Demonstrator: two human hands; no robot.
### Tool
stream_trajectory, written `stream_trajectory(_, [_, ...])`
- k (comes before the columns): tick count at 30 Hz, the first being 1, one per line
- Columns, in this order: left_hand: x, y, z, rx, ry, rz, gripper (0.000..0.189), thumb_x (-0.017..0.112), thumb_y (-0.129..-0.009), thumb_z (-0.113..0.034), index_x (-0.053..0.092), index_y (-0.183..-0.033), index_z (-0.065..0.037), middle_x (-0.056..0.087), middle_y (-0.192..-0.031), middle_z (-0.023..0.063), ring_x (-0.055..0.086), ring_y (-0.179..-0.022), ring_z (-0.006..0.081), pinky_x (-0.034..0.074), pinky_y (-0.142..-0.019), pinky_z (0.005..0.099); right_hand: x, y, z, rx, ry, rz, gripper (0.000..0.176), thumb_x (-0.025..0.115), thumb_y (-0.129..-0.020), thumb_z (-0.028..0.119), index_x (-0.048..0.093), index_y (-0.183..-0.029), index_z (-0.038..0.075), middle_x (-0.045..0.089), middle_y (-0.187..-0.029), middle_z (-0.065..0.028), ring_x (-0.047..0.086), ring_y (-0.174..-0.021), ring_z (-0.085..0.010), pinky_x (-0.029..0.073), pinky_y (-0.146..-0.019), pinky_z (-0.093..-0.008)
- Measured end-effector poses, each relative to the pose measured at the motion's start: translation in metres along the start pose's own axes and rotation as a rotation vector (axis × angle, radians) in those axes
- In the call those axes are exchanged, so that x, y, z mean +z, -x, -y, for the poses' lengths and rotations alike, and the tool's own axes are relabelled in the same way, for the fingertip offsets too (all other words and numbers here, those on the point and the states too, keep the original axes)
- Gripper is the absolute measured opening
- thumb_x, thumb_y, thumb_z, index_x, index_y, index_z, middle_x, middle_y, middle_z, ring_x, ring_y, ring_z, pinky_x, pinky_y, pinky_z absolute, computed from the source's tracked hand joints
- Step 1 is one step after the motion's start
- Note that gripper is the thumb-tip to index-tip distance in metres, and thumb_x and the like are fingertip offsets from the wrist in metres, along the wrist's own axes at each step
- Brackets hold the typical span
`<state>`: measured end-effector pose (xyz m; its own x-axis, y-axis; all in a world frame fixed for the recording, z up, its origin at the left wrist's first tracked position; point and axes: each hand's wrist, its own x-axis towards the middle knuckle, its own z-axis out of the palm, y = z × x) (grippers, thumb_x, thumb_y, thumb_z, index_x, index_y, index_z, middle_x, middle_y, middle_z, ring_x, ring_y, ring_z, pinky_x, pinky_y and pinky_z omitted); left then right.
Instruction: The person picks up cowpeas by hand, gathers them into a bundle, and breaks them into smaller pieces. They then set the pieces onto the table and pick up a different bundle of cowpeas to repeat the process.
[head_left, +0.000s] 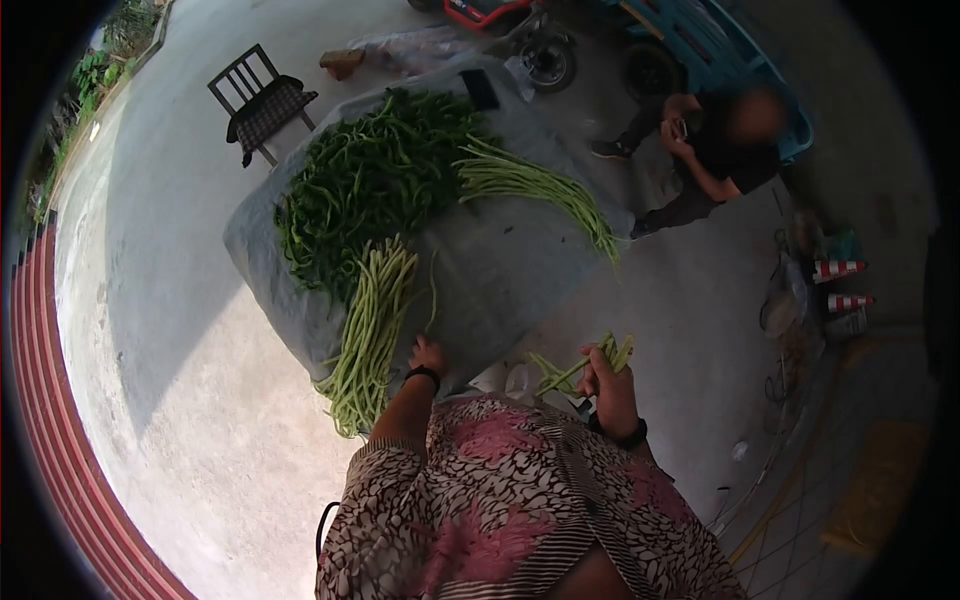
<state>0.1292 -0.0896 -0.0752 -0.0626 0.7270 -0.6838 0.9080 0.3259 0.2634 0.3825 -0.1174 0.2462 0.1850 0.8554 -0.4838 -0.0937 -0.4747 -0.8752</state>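
Observation:
My right hand (608, 385) is closed around a few green long beans (560, 378), folded short, in front of my body. Low over the near edge of the grey-covered table (490, 290) is my left hand (428, 357), its fingers partly spread. A single long bean (433, 285) lies just beyond its fingertips; whether they touch is too small to make out. Left of that hand, a thick bundle of pale long beans (370, 335) hangs over the table edge. Another long bean bundle (540, 190) lies on the far right side, beside a large heap of green peppers (375, 175).
A dark phone-like object (479, 89) lies at the table's far edge. Past the table stand a chair (262, 110), a red vehicle (490, 12) and a blue cart (725, 45). A seated person (735, 150) holds a phone at the right, near striped cones (838, 270).

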Motion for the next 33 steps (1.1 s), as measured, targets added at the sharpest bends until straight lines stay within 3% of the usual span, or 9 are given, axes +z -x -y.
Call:
stream_trajectory(5, [0.007, 0.000, 0.022, 0.029, 0.132, -0.188, 0.027, 0.044, -0.091, -0.009, 0.053, -0.114, 0.001, 0.039, -0.132, 0.0246, 0.045, -0.119, 0.0410, 0.043, -0.096, 0.0481, -0.002, -0.002, -0.007, -0.020, -0.031, -0.024, 0.031, 0.052, -0.097, 0.031, 0.058, -0.101, 0.001, 0.046, -0.064, 0.0026, 0.042, -0.054, -0.0069, 0.041, -0.057, -0.0261])
stream_trajectory(11, [0.009, -0.014, 0.053, -0.087, 0.516, -0.282, 0.018, 0.046, -0.087, -0.008, 0.048, -0.104, -0.001, 0.058, -0.094, 0.0262, 0.058, -0.089, 0.0471, 0.048, -0.081, 0.0477, -0.003, -0.007, -0.006, -0.018, -0.001, 0.056, 0.028, 0.048, -0.099, 0.029, 0.055, -0.103, 0.002, 0.047, -0.066, 0.0015, 0.046, -0.057, -0.0089, 0.044, -0.062, -0.0280])
stream_trajectory(14, [0.007, -0.016, 0.052, -0.146, 0.783, -0.380, 0.020, 0.047, -0.086, -0.011, 0.043, -0.103, -0.003, 0.058, -0.085, 0.0182, 0.061, -0.079, 0.0365, 0.049, -0.072, 0.0415, 0.000, -0.009, -0.006, -0.068, 0.035, 0.051, 0.029, 0.047, -0.099, 0.031, 0.055, -0.099, 0.003, 0.049, -0.070, 0.0001, 0.048, -0.061, -0.0098, 0.045, -0.064, -0.0284])
stream_trajectory(17, [-0.024, 0.003, 0.038, -0.128, 1.483, -0.114, 0.024, 0.048, -0.086, -0.015, 0.041, -0.107, -0.006, 0.054, -0.079, 0.0098, 0.057, -0.072, 0.0213, 0.045, -0.063, 0.0315, 0.007, -0.014, -0.008, -0.119, -0.004, 0.023, 0.031, 0.048, -0.098, 0.034, 0.056, -0.094, 0.003, 0.050, -0.074, -0.0014, 0.049, -0.063, -0.0114, 0.045, -0.066, -0.0287])
stream_trajectory(20, [-0.070, 0.051, 0.010, 0.092, 1.581, -0.143, 0.024, 0.052, -0.090, -0.020, 0.046, -0.110, -0.009, 0.049, -0.076, 0.0008, 0.047, -0.067, 0.0093, 0.038, -0.058, 0.0235, 0.016, -0.019, -0.002, -0.074, -0.160, 0.122, 0.028, 0.049, -0.098, 0.033, 0.053, -0.090, 0.006, 0.050, -0.075, -0.0016, 0.051, -0.065, -0.0130, 0.048, -0.071, -0.0322])
stream_trajectory(23, [-0.115, 0.090, -0.019, 0.190, 1.629, 0.050, 0.024, 0.053, -0.095, -0.026, 0.055, -0.112, -0.009, 0.048, -0.074, -0.0057, 0.043, -0.063, 0.0042, 0.033, -0.057, 0.0173, 0.010, -0.038, -0.012, 0.017, -0.278, 0.207, 0.022, 0.054, -0.096, 0.029, 0.052, -0.092, 0.008, 0.048, -0.073, 0.0004, 0.051, -0.063, -0.0123, 0.049, -0.074, -0.0351])
stream_trajectory(26, [-0.144, 0.132, -0.046, 0.424, 1.632, 0.074, 0.022, 0.052, -0.097, -0.026, 0.057, -0.110, -0.009, 0.048, -0.079, -0.0076, 0.042, -0.067, 0.0015, 0.034, -0.059, 0.0178, 0.006, -0.064, -0.026, 0.173, -0.347, 0.245, 0.024, 0.059, -0.093, 0.028, 0.053, -0.103, 0.007, 0.046, -0.068, 0.0040, 0.049, -0.061, -0.0099, 0.049, -0.074, -0.0363])
stream_trajectory(28, [-0.161, 0.160, -0.063, 0.484, 1.620, 0.088, 0.023, 0.051, -0.098, -0.025, 0.057, -0.114, -0.009, 0.048, -0.079, -0.0078, 0.041, -0.067, 0.0007, 0.033, -0.058, 0.0172, 0.008, -0.070, -0.025, 0.353, -0.396, 0.306, 0.029, 0.063, -0.091, 0.028, 0.055, -0.108, 0.006, 0.045, -0.065, 0.0060, 0.048, -0.058, -0.0083, 0.050, -0.072, -0.0360])
stream_trajectory(33, [-0.184, 0.205, -0.087, 0.621, 1.477, 0.089, 0.032, 0.051, -0.098, -0.024, 0.054, -0.125, -0.008, 0.051, -0.080, -0.0056, 0.044, -0.070, 0.0025, 0.038, -0.062, 0.0188, 0.023, -0.080, -0.015, 0.534, -0.547, 0.477, 0.046, 0.063, -0.090, 0.038, 0.053, -0.118, 0.003, 0.044, -0.063, 0.0073, 0.045, -0.053, -0.0068, 0.049, -0.075, -0.0344])
